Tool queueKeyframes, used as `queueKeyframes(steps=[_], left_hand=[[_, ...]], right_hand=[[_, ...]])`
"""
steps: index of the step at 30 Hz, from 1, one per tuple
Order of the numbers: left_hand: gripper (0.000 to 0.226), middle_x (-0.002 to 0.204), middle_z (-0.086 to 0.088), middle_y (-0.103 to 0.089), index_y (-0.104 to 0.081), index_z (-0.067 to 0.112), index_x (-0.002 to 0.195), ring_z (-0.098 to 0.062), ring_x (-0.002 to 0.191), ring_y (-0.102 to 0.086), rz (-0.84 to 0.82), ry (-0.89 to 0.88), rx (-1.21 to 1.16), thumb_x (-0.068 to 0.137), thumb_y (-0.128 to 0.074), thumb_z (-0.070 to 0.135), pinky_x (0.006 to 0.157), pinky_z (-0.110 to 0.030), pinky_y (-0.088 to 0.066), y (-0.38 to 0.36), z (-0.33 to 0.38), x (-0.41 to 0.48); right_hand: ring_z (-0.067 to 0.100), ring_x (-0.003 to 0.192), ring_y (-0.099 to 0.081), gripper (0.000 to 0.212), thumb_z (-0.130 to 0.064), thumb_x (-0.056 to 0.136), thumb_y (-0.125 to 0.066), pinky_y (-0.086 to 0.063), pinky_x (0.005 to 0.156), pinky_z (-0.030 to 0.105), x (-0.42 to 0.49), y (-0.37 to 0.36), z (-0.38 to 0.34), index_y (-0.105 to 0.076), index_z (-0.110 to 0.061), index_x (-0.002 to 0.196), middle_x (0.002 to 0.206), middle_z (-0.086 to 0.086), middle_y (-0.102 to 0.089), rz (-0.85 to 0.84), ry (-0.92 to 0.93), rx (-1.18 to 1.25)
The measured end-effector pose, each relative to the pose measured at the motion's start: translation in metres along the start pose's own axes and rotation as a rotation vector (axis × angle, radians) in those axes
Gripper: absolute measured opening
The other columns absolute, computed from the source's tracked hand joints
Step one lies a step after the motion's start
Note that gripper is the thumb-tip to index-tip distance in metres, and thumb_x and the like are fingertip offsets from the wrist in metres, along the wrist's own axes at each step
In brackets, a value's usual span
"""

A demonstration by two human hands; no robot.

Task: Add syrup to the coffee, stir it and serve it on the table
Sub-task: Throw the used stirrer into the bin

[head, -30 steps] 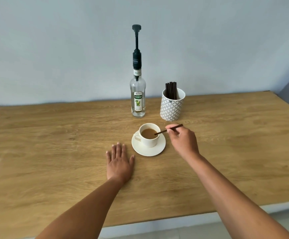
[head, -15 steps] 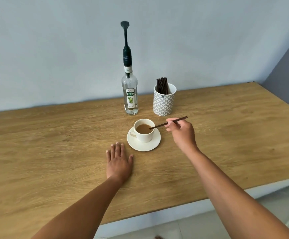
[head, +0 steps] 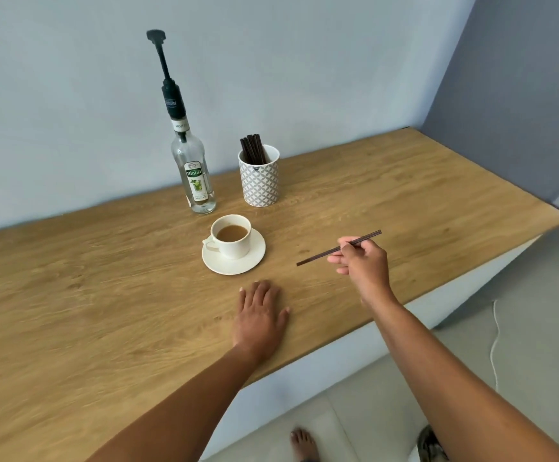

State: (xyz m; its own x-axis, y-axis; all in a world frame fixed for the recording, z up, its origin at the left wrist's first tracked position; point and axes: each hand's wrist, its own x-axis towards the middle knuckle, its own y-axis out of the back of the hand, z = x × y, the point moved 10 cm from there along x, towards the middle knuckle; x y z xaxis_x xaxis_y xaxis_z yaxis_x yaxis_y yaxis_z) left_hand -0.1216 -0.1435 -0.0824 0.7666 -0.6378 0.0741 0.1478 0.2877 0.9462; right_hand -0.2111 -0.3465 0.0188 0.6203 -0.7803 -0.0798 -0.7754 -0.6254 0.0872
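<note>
A white cup of light brown coffee [head: 231,235] stands on a white saucer [head: 254,260] on the wooden table [head: 104,295]. Behind it is a clear syrup bottle [head: 196,175] with a tall black pump. My right hand [head: 364,265] pinches a thin dark stir stick [head: 324,253], held in the air to the right of the cup and clear of it. My left hand [head: 259,315] lies flat on the table just in front of the saucer, fingers apart, holding nothing.
A patterned white holder [head: 259,185] with several dark stir sticks stands right of the bottle, near the wall. The table's front edge runs diagonally at the right. Below it are a pale floor, a white cable [head: 495,341] and a bare foot [head: 303,443].
My right hand lifted the stir stick out of the coffee and drew it away to the right. The view swung right and tilted. My left hand stayed flat.
</note>
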Motion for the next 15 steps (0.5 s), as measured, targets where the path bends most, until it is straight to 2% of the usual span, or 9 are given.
queueKeyframes(steps=[3, 8, 11, 15], left_hand=[[0.063, 0.164, -0.001, -0.025, -0.031, 0.025, 0.152, -0.021, 0.154, -0.008, -0.059, -0.064, 0.011, 0.099, -0.025, 0.058, 0.125, -0.044, 0.006, -0.014, 0.03, 0.004], [0.063, 0.167, -0.004, -0.018, -0.027, 0.022, 0.155, -0.023, 0.155, -0.002, -0.122, -0.164, 0.004, 0.101, -0.028, 0.054, 0.125, -0.047, 0.005, -0.031, 0.082, 0.011], [0.063, 0.167, -0.005, -0.016, -0.026, 0.021, 0.155, -0.024, 0.155, -0.001, -0.141, -0.202, 0.001, 0.102, -0.026, 0.054, 0.124, -0.047, 0.007, -0.039, 0.11, 0.019], [0.061, 0.166, -0.007, -0.021, -0.03, 0.02, 0.154, -0.026, 0.155, -0.005, -0.153, -0.228, 0.009, 0.101, -0.03, 0.052, 0.125, -0.048, 0.003, -0.053, 0.139, 0.038]], right_hand=[[0.013, 0.074, -0.075, 0.019, -0.009, 0.093, -0.052, -0.055, 0.056, 0.025, -0.016, 0.042, 0.017, -0.065, -0.022, 0.088, 0.083, 0.004, -0.072, 0.082, -0.029, 0.004], [0.014, 0.077, -0.075, 0.017, -0.011, 0.093, -0.053, -0.055, 0.06, 0.028, -0.045, 0.11, 0.045, -0.066, -0.022, 0.091, 0.084, 0.005, -0.074, 0.195, -0.069, 0.012], [0.015, 0.077, -0.075, 0.015, -0.013, 0.093, -0.053, -0.056, 0.061, 0.028, -0.059, 0.147, 0.06, -0.066, -0.021, 0.091, 0.081, 0.002, -0.075, 0.261, -0.093, 0.025], [0.016, 0.077, -0.075, 0.014, -0.012, 0.093, -0.053, -0.054, 0.06, 0.029, -0.076, 0.198, 0.081, -0.066, -0.019, 0.093, 0.088, 0.007, -0.074, 0.366, -0.136, 0.047]])
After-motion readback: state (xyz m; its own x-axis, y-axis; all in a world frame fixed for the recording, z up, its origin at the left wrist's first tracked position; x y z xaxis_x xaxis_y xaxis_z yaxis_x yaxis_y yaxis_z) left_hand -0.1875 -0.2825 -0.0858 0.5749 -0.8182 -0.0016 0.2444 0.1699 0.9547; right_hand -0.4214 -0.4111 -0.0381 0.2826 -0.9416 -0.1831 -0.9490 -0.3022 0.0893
